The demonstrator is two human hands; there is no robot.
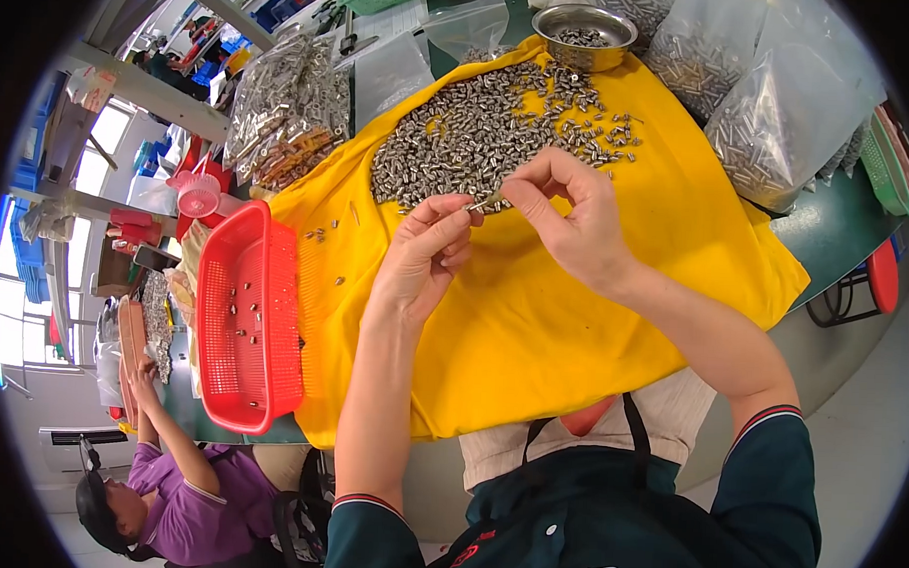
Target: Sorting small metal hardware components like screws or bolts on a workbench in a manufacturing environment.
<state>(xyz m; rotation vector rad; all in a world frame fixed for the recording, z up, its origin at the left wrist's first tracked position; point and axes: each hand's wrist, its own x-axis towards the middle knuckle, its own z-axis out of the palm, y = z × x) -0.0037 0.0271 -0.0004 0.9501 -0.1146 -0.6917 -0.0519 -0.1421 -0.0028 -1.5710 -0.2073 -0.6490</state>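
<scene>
My left hand (424,253) pinches a small metal part (473,207) between thumb and forefinger, its other fingers curled. Close to it, my right hand (575,223) is closed in a pinch on a small thin item (494,198) that touches or nearly touches the metal part; its kind is too small to tell. Both hands are above the yellow cloth (533,327). Just beyond them lies a wide heap of small silvery metal parts (460,134), with some scattered singly at its right edge.
To the left stands a red plastic basket (246,377) with several small parts in it. A steel bowl (593,53) of parts sits at the back. Clear bags of metal pieces (770,135) stand at right, more bagged parts (285,108) at left. A co-worker (187,495) works at lower left.
</scene>
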